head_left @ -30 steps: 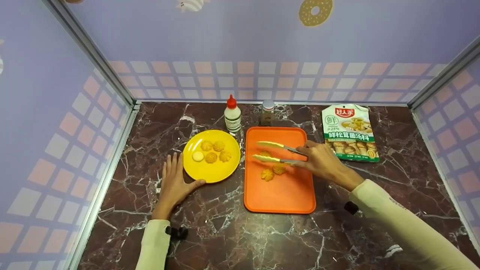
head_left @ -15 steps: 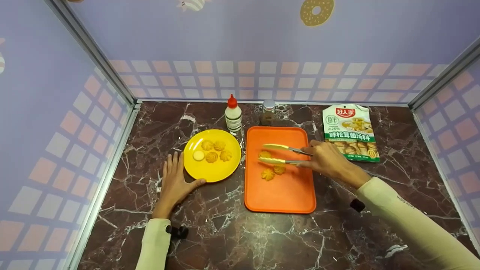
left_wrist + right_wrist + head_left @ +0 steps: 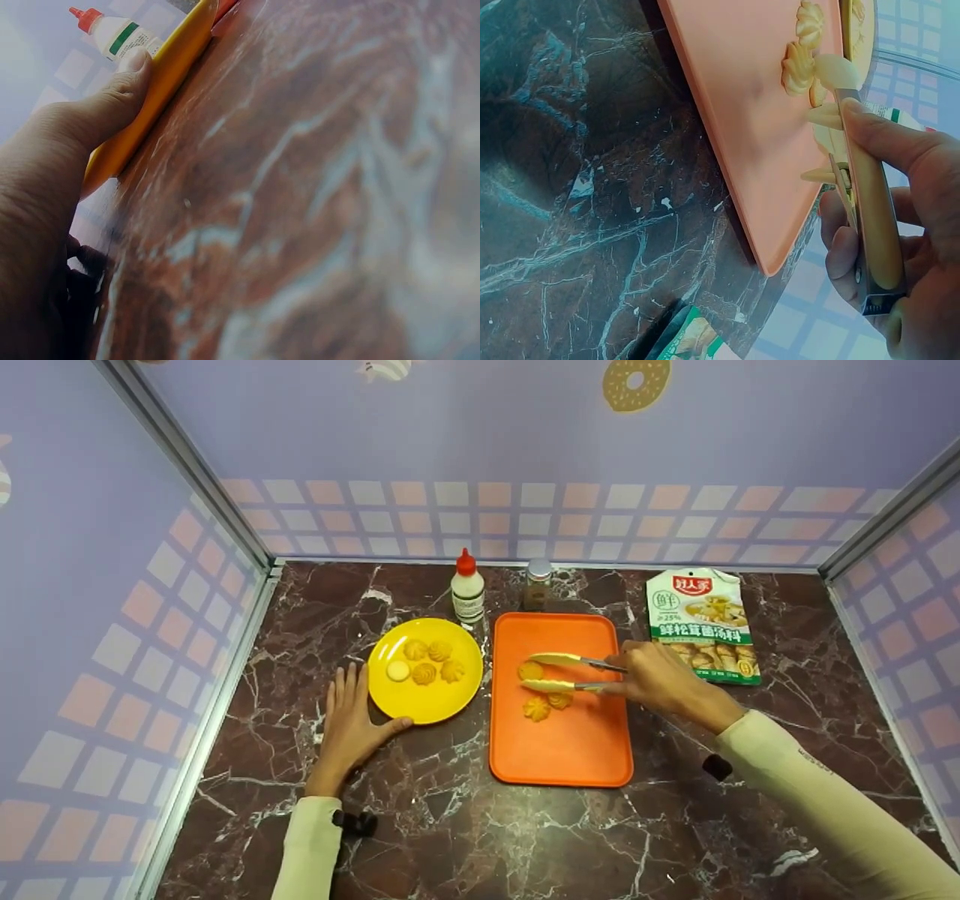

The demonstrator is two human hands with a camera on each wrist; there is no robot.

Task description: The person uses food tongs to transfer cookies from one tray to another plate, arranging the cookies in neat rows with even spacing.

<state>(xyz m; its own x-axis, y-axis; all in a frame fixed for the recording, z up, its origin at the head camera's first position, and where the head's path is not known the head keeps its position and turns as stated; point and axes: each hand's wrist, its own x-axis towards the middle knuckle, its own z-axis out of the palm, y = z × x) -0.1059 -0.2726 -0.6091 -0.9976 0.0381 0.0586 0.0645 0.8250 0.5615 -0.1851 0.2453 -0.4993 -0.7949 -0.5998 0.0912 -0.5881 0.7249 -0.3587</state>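
Observation:
My left hand (image 3: 351, 730) lies beside the yellow plate (image 3: 420, 710), its fingers straight along the left rim. In the left wrist view the thumb (image 3: 126, 84) rests against the plate's edge. Several piped cookies (image 3: 424, 673), one a plain pale round, sit on that plate. My right hand (image 3: 660, 679) grips metal tongs (image 3: 592, 662) with pale yellow tips, spread over the orange tray (image 3: 559, 750). Between the two tips is a round cookie (image 3: 530, 670) on the tray. Two more cookies (image 3: 536, 708) lie just in front of the lower tip.
A white squeeze bottle (image 3: 467, 589) with a red cap stands behind the plate. To its right is a small glass jar (image 3: 538, 583). A green and white food pouch (image 3: 705, 626) lies right of the tray. Patterned walls (image 3: 480, 450) enclose the dark marble table (image 3: 420, 825).
The tongs and right hand have shifted slightly to the right and toward the person, so the tips now stand either side of the back cookie. The left hand stays in place.

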